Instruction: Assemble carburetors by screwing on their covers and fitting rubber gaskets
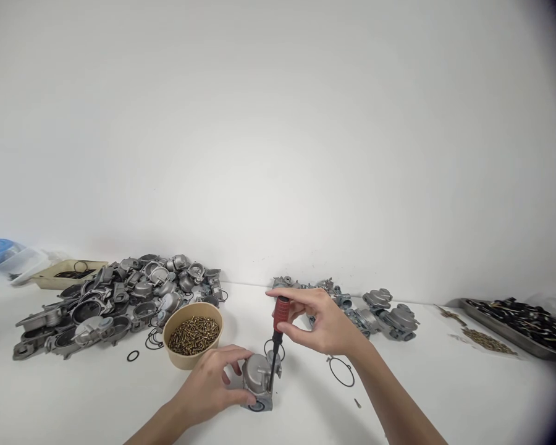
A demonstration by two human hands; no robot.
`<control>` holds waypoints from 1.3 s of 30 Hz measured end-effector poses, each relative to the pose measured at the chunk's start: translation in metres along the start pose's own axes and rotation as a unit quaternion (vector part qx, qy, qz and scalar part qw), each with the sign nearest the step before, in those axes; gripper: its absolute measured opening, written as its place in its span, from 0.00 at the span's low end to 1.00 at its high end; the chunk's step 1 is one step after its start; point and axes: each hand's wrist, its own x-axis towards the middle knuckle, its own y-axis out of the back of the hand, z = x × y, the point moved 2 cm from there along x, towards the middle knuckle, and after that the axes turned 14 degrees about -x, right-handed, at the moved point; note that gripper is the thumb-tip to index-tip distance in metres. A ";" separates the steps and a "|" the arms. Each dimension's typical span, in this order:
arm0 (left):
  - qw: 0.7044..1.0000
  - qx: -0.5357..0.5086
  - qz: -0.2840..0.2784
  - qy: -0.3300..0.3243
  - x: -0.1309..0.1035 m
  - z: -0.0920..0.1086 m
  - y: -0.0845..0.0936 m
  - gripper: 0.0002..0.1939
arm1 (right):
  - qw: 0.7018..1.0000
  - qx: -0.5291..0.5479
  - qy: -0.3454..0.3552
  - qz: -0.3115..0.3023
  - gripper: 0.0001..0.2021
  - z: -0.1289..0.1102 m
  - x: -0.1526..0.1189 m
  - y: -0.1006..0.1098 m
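My left hand [215, 382] grips a grey cast-metal housing [258, 375] with a domed cover, steadying it on the white table near the front. My right hand [317, 318] is closed around the red handle of a screwdriver [282, 314], with the index finger lying over its top end. The screwdriver stands nearly upright, its black shaft reaching down to the right side of the housing. Where the tip meets the metal is too small to make out. Just left of the housing is a paper bowl [169, 330] full of brass-coloured screws [193, 337].
A large heap of metal covers [143, 290] fills the left back, beside a cream tray [50, 281]. More housings [401, 318] stand at the right back. Black rubber rings [341, 372] and a loose screw [357, 403] lie to the right. A metal tray [505, 334] of dark parts is far right.
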 end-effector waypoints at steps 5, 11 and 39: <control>1.000 -0.013 -0.016 -0.014 0.001 0.006 0.001 0.29 | 0.997 0.018 0.071 -0.024 0.26 -0.012 -0.002 0.001; 1.000 -0.002 -0.011 -0.015 0.000 0.005 0.001 0.29 | 0.993 -0.036 0.101 0.044 0.20 -0.022 0.004 -0.006; 0.999 -0.009 -0.025 -0.025 0.001 0.013 0.001 0.25 | 0.994 0.019 0.076 0.074 0.09 -0.016 0.003 -0.008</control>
